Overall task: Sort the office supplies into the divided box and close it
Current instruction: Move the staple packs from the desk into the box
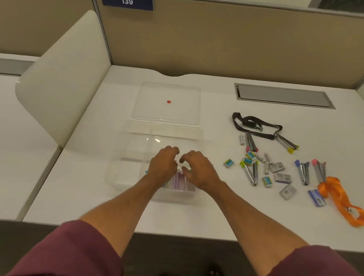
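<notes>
While both hands (164, 163) hovered half-curled over the box (128, 154), seemingly gripping nothing, the loose supplies (271, 169) lay off to the right, closer to the right hand (197, 169).

Two hands — the left hand (164, 163) and right hand (197, 169) — cover the near-right compartment of the clear divided box (128, 154); the pinkish items (180, 181) beneath are blurred, each hand's grip unreadable. Small boxes' (282, 177) labels — too small to read.
</notes>
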Available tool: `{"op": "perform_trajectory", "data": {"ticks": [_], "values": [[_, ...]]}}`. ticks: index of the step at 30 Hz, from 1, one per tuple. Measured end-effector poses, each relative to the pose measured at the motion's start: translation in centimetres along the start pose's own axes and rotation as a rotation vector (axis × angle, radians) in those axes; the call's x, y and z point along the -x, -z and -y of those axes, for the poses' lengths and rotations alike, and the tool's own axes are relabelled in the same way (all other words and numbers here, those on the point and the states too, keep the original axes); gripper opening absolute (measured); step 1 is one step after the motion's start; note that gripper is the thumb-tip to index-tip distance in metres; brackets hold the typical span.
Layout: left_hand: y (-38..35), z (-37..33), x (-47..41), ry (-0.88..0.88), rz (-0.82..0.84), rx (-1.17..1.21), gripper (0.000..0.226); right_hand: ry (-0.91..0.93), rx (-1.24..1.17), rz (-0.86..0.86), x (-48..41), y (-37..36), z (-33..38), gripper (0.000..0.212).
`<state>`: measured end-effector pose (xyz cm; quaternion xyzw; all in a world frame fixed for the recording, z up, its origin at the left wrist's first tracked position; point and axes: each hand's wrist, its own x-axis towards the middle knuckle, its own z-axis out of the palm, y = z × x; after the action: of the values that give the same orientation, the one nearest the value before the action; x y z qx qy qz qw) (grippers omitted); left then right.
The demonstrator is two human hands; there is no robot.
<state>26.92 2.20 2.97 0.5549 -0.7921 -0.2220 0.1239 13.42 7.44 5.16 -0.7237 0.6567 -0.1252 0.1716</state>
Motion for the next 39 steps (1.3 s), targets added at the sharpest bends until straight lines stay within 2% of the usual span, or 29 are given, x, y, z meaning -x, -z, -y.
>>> {"op": "perform_trajectory", "data": {"ticks": [10,17,22,30,35,39], "values": [[-4.5,-9.7,-3.2,-0.211,0.103,-0.079,0.04,-0.24,0.078,0.01,1.5,4.2,-11.1,0.031],[-9.9,-12.9,-5.2,-0.15,0.251,-0.159,0.055,-0.288,0.095,0.042,1.2,4.4,-18.2,0.035],[-12.3,-13.9,-5.6,-0.114,0.331,-0.167,0.056,-0.29,0.105,0.113,0.2,4.0,-21.0,0.045],[-12.6,-14.8,-6.7,-0.027,0.21,-0.22,0.031,-0.165,0.232,0.234,-0.9,3.6,-22.6,0.053],[-11.4,-14.6,-7.8,-0.002,0.172,-0.159,0.038,-0.12,0.364,0.236,-1.1,4.0,-22.2,0.037],[-9.5,-14.0,-8.3,-0.011,0.125,-0.143,0.032,-0.079,0.42,0.149,-1.8,4.6,-21.3,0.033]]}}
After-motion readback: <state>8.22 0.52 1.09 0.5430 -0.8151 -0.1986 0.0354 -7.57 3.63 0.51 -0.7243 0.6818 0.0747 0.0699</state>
